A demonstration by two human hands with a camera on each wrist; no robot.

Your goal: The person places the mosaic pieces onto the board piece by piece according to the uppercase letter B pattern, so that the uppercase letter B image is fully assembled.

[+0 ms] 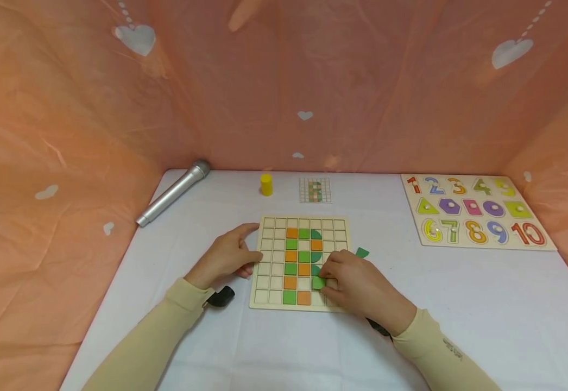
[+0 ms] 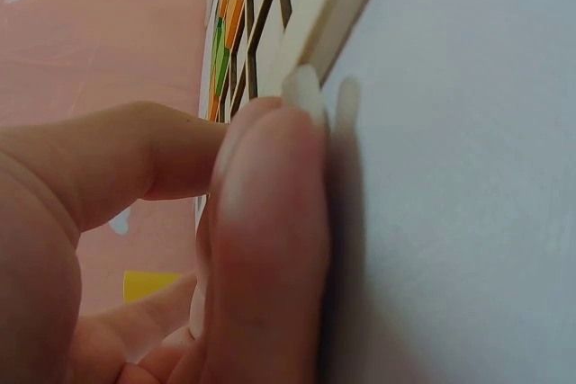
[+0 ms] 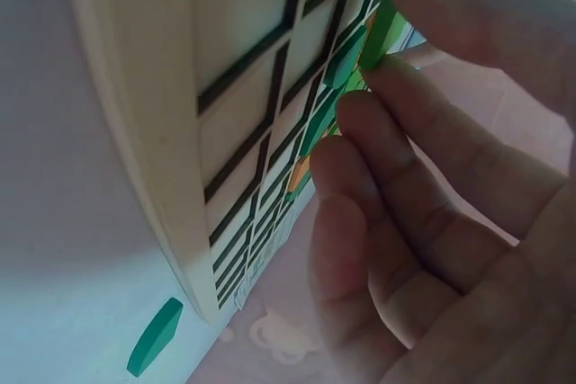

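Note:
A wooden grid board [image 1: 270,282] lies on the white table, with orange, light green and dark green tiles set in its middle columns. My right hand [image 1: 362,282] pinches a light green square tile [image 3: 385,29] between thumb and index finger, over the board's lower middle cells. In the head view that green tile [image 1: 319,283] shows just left of the fingertips. At the board's left edge, my left hand [image 1: 227,252] rests with index finger and thumb touching the rim. The left wrist view shows the thumb [image 2: 270,213] against the board's side [image 2: 337,20].
A loose dark green curved piece [image 1: 362,252] lies right of the board. Behind the board are a small pattern card [image 1: 315,190] and a yellow cylinder [image 1: 266,184]. A silver microphone [image 1: 174,193] lies at back left, a number-and-shape puzzle board [image 1: 479,213] at back right.

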